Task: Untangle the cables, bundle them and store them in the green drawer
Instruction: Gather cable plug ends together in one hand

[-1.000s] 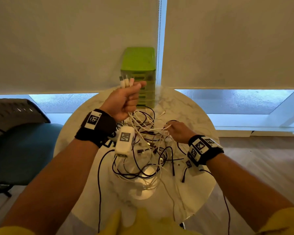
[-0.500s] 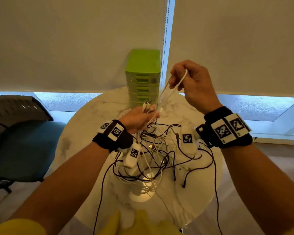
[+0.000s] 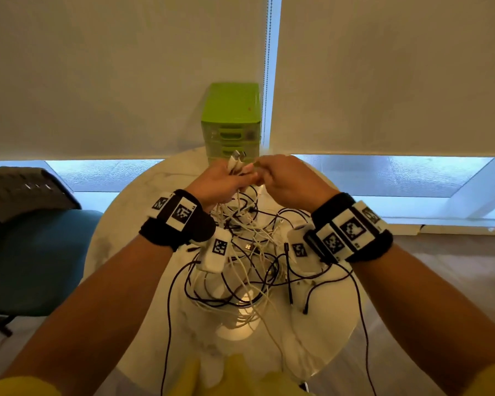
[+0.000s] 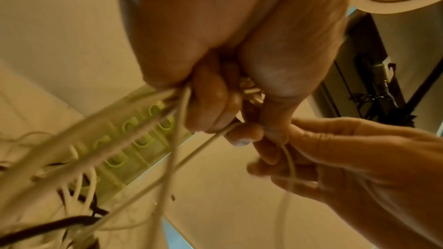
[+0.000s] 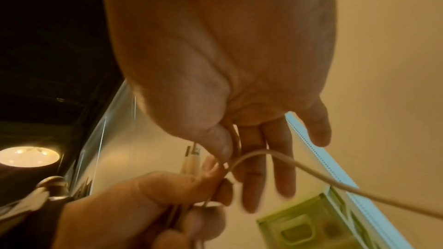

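Note:
A tangle of black and white cables [image 3: 252,252] lies on the round marble table [image 3: 120,224]. Behind it, at the table's far edge, stands the green drawer unit [image 3: 230,121], its drawers closed. Just in front of the unit my left hand [image 3: 226,181] grips a bunch of white cable ends [image 3: 236,160], whose plugs stick up out of the fist. My right hand [image 3: 272,172] touches the left and pinches one white cable [image 5: 311,175] between thumb and forefinger; its other fingers [image 5: 282,158] are straight. The cords [image 4: 167,158] hang down from my left fist into the tangle.
A teal chair [image 3: 35,252] stands left of the table. Two roller blinds with a bead chain [image 3: 267,67] hang right behind the drawer unit. Some black cables [image 3: 360,310] trail over the table's near and right edges. Wooden floor [image 3: 455,267] lies to the right.
My right hand came down from its raised position and met my left hand, bringing its white cable along. My left hand moved up and forward, toward the drawer unit.

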`<action>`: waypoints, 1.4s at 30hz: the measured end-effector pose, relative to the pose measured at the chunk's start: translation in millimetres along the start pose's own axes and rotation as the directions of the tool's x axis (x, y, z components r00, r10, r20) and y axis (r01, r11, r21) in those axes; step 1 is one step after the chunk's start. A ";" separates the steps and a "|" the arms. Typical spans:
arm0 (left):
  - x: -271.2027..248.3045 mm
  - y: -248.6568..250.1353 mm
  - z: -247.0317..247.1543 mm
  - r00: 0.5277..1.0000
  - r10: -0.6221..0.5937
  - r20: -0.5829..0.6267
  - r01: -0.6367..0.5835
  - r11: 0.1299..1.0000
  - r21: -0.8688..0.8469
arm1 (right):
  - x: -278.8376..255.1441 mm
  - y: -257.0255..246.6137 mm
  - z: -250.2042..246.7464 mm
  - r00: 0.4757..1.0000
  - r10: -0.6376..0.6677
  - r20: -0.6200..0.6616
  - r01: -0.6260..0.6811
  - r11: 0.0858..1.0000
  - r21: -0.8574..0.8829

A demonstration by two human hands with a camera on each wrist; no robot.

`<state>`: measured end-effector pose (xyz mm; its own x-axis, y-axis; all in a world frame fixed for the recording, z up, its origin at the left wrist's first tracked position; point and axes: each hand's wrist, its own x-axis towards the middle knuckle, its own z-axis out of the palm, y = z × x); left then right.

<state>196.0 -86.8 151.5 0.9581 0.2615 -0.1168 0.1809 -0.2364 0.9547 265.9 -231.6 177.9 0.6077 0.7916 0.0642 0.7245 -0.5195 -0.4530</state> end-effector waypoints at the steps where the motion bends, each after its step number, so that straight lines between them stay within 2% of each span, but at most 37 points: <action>1: -1.6 -1.2 -1.0 1.000 -0.009 0.004 0.009 1.000 -0.018 | 1.2 0.7 -0.4 0.999 0.031 -0.011 -0.031 0.999 -0.012; 4: -5.1 -10.4 -9.2 0.996 -0.049 0.077 0.057 0.993 -0.106 | 5.4 12.6 -11.5 0.979 0.086 -0.187 -0.091 0.996 -0.019; 5: -5.8 -15.4 -11.2 0.992 -0.070 0.101 0.081 0.990 -0.114 | 6.6 17.2 -20.0 0.948 0.118 -0.296 -0.121 0.993 0.008; 7: -7.4 -27.1 -13.2 0.984 -0.131 0.119 0.144 0.984 -0.105 | 9.4 32.9 -40.6 0.840 0.246 -0.483 -0.217 0.969 0.116; 8: -8.1 -32.9 -13.1 0.981 -0.161 0.104 0.172 0.980 -0.099 | 10.1 43.0 -48.7 0.798 0.317 -0.513 -0.289 0.948 0.136; 9: -7.9 -38.0 -12.5 0.980 -0.185 0.071 0.191 0.977 -0.092 | 10.5 54.4 -53.7 0.790 0.380 -0.481 -0.379 0.920 0.106; 11: -6.8 -42.8 -11.5 0.979 -0.202 -0.012 0.200 0.976 -0.081 | 6.1 69.1 -50.7 0.833 0.449 -0.323 -0.503 0.858 -0.103; 12: -5.6 -42.1 -10.4 0.981 -0.193 -0.037 0.189 0.979 -0.073 | 2.5 69.1 -42.5 0.864 0.424 -0.273 -0.486 0.844 -0.228; 13: -4.6 -39.8 -8.8 0.983 -0.175 -0.048 0.172 0.983 -0.060 | -0.4 64.7 -31.2 0.906 0.346 -0.245 -0.411 0.858 -0.308; 15: -3.2 -31.6 -3.0 0.990 -0.135 -0.033 0.133 0.990 -0.039 | -2.7 46.2 -5.2 0.975 0.143 -0.172 -0.188 0.942 -0.280; 17: -3.0 -23.5 3.9 0.994 -0.109 -0.001 0.109 0.992 -0.059 | -3.6 26.6 16.8 0.999 0.003 -0.038 -0.011 0.978 -0.210; 18: -3.5 -20.3 6.0 0.995 -0.103 0.005 0.103 0.992 -0.077 | -4.3 19.8 25.5 1.000 -0.030 0.001 0.030 0.980 -0.195; 19: -3.6 -18.7 6.6 0.995 -0.101 0.008 0.101 0.990 -0.099 | -3.9 18.2 29.2 0.999 -0.042 -0.010 0.040 0.984 -0.174; 21: -3.8 -19.6 2.9 0.994 -0.099 0.037 0.104 0.983 -0.149 | -1.9 22.7 24.4 0.989 -0.045 -0.143 0.025 0.990 -0.140; 23: -5.3 -25.6 -2.9 0.989 -0.119 0.091 0.130 0.983 -0.127 | 1.9 33.4 10.6 0.950 0.026 -0.313 -0.036 0.999 -0.028; 24: -6.4 -30.9 -5.0 0.985 -0.141 0.100 0.150 0.985 -0.086 | 3.7 39.8 0.1 0.909 0.100 -0.405 -0.075 0.994 0.078; 26: -9.4 -43.8 -8.3 0.978 -0.198 0.073 0.201 0.979 -0.043 | 5.1 56.0 -26.0 0.773 0.267 -0.575 -0.142 0.957 0.253; 27: -10.4 -50.5 -9.6 0.976 -0.213 0.047 0.215 0.975 -0.057 | 4.6 64.0 -38.3 0.723 0.328 -0.608 -0.202 0.942 0.268; 28: -11.4 -55.3 -10.5 0.976 -0.215 0.020 0.216 0.973 -0.082 | 4.2 72.5 -46.9 0.716 0.366 -0.595 -0.284 0.931 0.232; 30: -10.6 -56.1 -9.6 0.979 -0.202 -0.003 0.200 0.972 -0.122 | -0.9 80.0 -49.0 0.787 0.375 -0.490 -0.419 0.908 0.023; 31: -10.1 -52.6 -8.5 0.982 -0.189 0.001 0.188 0.973 -0.131 | -4.0 75.0 -40.8 0.842 0.321 -0.433 -0.395 0.914 -0.092; 33: -7.8 -39.7 0.7 0.987 -0.157 0.044 0.161 0.979 -0.127 | -12.3 56.6 -12.6 0.940 0.115 -0.321 -0.184 0.964 -0.193; 35: -6.4 -26.6 11.7 0.988 -0.122 0.091 0.132 0.984 -0.115 | -18.6 39.6 14.4 0.989 -0.019 -0.146 -0.012 0.978 -0.208; 36: -6.2 -22.1 15.7 0.988 -0.108 0.110 0.120 0.986 -0.116 | -20.6 36.9 22.9 0.995 -0.045 -0.093 0.026 0.980 -0.196; 38: -6.1 -18.1 18.9 0.985 -0.098 0.139 0.114 0.987 -0.117 | -24.1 41.0 21.6 0.996 -0.021 -0.090 0.016 0.998 -0.054; 40: -7.5 -19.4 19.0 0.977 -0.122 0.174 0.138 0.987 -0.080 | -26.3 56.3 11.0 0.983 0.067 -0.169 -0.055 0.996 0.074; 42: -7.7 -24.0 22.8 0.974 -0.166 0.157 0.168 0.986 -0.002 | -29.0 77.9 -3.3 0.944 0.186 -0.272 -0.155 0.979 0.130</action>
<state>189.4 -104.5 123.2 0.9377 0.1471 -0.3147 0.3388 -0.1872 0.9220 305.8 -296.0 143.7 0.7966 0.5637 0.2182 0.5732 -0.5898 -0.5689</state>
